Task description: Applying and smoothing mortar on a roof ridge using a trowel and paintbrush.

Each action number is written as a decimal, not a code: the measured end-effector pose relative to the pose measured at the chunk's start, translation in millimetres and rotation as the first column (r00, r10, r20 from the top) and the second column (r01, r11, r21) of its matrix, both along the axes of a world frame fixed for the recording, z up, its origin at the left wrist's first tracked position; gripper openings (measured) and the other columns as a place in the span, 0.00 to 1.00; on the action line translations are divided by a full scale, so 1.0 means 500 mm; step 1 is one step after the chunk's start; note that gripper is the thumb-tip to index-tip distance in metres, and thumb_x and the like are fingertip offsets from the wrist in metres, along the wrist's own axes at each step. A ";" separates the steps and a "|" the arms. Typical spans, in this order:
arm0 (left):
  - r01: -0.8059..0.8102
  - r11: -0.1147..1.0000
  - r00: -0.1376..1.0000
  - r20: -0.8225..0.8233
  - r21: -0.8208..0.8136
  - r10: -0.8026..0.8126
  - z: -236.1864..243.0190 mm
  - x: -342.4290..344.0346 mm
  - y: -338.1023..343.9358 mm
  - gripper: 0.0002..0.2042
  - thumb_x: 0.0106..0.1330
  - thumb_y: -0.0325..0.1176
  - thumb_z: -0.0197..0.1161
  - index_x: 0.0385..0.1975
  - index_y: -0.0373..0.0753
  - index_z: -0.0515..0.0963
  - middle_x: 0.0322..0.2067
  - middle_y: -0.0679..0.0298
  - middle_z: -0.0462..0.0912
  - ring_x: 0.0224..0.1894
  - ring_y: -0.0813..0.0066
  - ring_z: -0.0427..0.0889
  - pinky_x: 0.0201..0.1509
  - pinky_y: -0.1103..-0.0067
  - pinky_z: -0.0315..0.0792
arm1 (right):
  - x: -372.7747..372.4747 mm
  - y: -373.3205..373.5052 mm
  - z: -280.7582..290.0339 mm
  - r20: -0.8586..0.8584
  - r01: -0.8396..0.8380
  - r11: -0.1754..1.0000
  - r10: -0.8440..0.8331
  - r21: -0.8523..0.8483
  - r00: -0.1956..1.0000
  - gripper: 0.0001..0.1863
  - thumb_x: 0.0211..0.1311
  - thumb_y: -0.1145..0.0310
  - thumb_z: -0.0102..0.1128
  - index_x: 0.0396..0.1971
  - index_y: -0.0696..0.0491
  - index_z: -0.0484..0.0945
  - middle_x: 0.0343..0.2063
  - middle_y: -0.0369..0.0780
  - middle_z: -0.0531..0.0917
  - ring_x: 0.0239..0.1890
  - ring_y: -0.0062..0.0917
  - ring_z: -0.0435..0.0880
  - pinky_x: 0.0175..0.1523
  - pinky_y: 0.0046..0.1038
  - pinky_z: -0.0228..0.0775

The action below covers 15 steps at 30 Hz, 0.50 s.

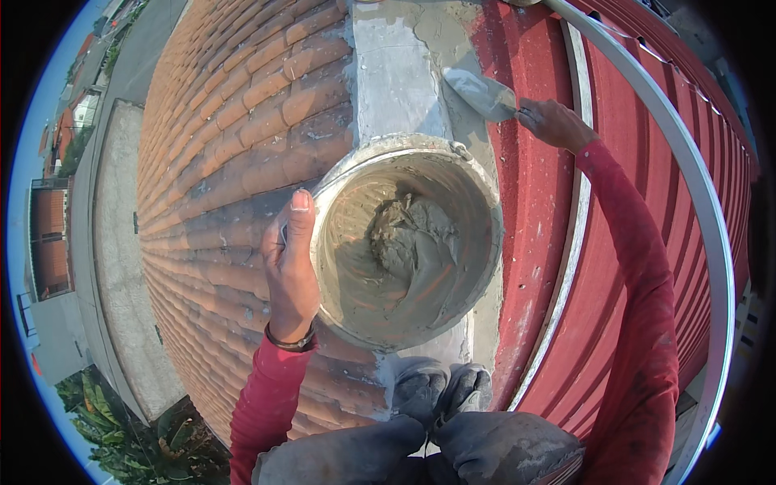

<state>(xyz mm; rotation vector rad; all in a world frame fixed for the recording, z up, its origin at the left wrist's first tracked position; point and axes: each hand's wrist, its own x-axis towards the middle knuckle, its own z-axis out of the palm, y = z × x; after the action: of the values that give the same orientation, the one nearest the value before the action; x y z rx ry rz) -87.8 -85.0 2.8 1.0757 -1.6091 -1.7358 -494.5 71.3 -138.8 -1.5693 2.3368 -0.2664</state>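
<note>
My left hand (293, 267) grips the left rim of a bucket (396, 147), thumb on top and the other fingers mostly hidden outside it. Wet grey mortar (416, 242) lies heaped in the bucket and smears its inner wall. Farther off and to the right, my right hand (556, 125) is closed round the handle of a trowel (478, 91). The trowel's mortar-coated blade points left and lies at the strip of fresh mortar (469, 129) beside the red metal sheet; whether it touches cannot be made out.
Clay roof tiles (242, 153) slope away on the left, red corrugated roofing (638, 267) on the right. A pale ridge band (396, 73) runs between them. A long curved-looking metal bar (703, 202) crosses the right side. My shoes (420, 388) stand on the ridge below the bucket.
</note>
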 end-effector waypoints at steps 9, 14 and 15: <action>0.013 0.999 0.999 -0.037 0.029 -0.012 -0.005 -0.006 0.009 0.23 0.76 0.48 0.51 0.45 0.30 0.79 0.41 0.65 0.81 0.43 0.80 0.74 0.51 0.82 0.67 | 0.222 0.156 -0.050 0.137 0.249 0.967 -0.254 0.049 0.957 0.14 0.71 0.61 0.52 0.37 0.59 0.75 0.21 0.51 0.80 0.26 0.50 0.82 0.33 0.47 0.74; 0.024 0.999 1.000 -0.004 -0.023 -0.024 -0.008 0.000 0.008 0.23 0.76 0.48 0.51 0.45 0.29 0.79 0.40 0.65 0.81 0.43 0.81 0.74 0.51 0.81 0.67 | 0.185 0.115 -0.020 -0.133 -0.003 0.965 -0.033 -0.262 0.991 0.10 0.69 0.68 0.53 0.36 0.61 0.74 0.24 0.47 0.77 0.21 0.42 0.80 0.28 0.42 0.73; 0.010 1.000 1.000 -0.013 -0.004 -0.010 -0.005 -0.003 0.008 0.23 0.76 0.48 0.51 0.45 0.30 0.79 0.40 0.66 0.81 0.43 0.81 0.74 0.51 0.82 0.67 | 0.172 0.074 -0.023 -0.254 -0.032 0.942 -0.057 -0.334 0.966 0.09 0.69 0.69 0.52 0.36 0.61 0.74 0.25 0.47 0.77 0.21 0.41 0.80 0.28 0.41 0.72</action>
<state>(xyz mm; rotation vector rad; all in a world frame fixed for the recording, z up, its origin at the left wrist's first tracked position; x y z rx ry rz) -89.5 -80.8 0.4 1.0544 -1.6119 -1.7422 -408.7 108.3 -150.3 -1.8442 2.6109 -0.5155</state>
